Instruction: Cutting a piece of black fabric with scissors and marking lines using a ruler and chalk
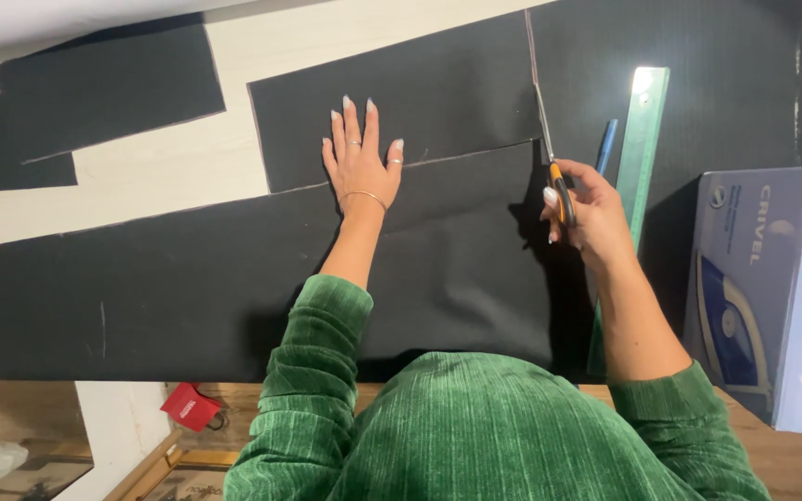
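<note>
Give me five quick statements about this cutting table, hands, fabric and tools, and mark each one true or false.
1. The left hand lies flat, fingers spread, on the black fabric. True.
2. The right hand holds a pencil. False: it holds scissors with orange handles, blades pointing away along a cut edge.
3. A green ruler lies to the right of the scissors. True.
4. The blue pen rests in the left hand. False: it lies on the fabric beside the ruler.
5. The person wears red sleeves. False: the sleeves are green.
</note>
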